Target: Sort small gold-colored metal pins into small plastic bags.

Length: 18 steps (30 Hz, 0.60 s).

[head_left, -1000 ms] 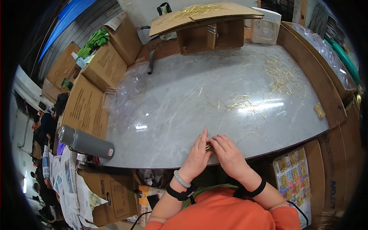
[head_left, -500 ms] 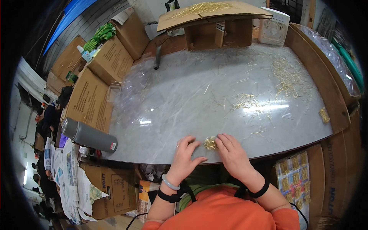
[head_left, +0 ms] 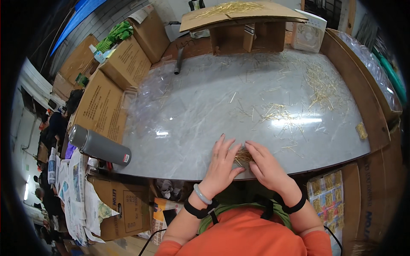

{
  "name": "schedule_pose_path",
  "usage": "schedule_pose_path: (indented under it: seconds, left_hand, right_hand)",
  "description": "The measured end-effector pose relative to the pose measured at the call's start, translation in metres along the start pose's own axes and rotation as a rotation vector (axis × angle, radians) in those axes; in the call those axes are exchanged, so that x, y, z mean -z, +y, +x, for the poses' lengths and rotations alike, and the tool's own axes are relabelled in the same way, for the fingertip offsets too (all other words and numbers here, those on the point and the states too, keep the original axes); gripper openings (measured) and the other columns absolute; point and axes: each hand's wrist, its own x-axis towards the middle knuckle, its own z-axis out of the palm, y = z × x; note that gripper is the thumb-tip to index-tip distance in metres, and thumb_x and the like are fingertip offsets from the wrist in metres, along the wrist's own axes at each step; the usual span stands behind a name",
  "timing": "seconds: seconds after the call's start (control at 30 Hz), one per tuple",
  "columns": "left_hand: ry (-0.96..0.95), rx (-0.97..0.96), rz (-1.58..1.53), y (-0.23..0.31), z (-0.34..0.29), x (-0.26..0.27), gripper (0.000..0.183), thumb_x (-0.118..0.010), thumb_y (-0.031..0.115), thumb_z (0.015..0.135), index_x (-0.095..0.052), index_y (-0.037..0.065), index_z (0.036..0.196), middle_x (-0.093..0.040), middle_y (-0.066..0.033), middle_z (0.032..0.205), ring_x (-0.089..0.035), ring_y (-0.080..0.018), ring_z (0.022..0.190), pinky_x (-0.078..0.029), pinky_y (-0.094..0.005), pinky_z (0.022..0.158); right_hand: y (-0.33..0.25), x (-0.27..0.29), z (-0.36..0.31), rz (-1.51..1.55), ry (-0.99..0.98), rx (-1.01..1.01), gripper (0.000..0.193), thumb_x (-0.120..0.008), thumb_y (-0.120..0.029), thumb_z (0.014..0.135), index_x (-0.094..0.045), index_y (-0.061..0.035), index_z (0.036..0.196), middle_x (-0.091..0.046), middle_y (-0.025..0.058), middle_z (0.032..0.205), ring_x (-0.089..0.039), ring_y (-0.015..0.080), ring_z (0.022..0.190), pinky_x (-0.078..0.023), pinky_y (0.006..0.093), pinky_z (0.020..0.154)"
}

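One gold wire bundle (head_left: 243, 158) is lying between the hands; left hand (head_left: 221, 165), half open, fingers spread, is flanking its left side; right hand (head_left: 268, 166), loosely open, is touching its right; loose gold wires (head_left: 277, 112) are lying beyond both.

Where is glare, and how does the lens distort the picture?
Head view: a bright streak on the grey tabletop, among scattered gold pieces, a smaller one right of the bottle; same head view: the tabletop's near edge bows, corners go black, and strands in the gold bundle are hard to separate.
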Motion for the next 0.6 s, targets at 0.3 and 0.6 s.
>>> schedule_pose_path:
  seconds: [0.3,0.6]
  left_hand:
    - [-0.184,0.070,-0.060,-0.005,-0.002,-0.014,0.067,-0.072,0.003,0.086,-0.043,-0.003,0.147,-0.044,-0.0255,0.148,-0.043,-0.0458,0.138,-0.043,-0.0472,0.113]
    - [-0.167,0.007,-0.049,-0.010,-0.019,-0.012,0.063,-0.061,-0.001,0.093,-0.034,-0.012,0.150,-0.041,-0.0314,0.149,-0.044,-0.0478,0.139,-0.044,-0.0463,0.114]
  right_hand:
    - [-0.021,-0.030,-0.008,0.144,0.193,-0.106,0.067,-0.052,0.004,0.091,-0.029,0.0093,0.153,-0.030,0.0323,0.158,-0.032,0.0486,0.147,-0.030,0.0503,0.122]
    - [-0.020,-0.034,-0.013,-0.389,0.012,0.048,0.057,-0.059,0.000,0.091,-0.044,0.0081,0.145,-0.052,0.0248,0.146,-0.046,0.0438,0.139,-0.043,0.0471,0.114]
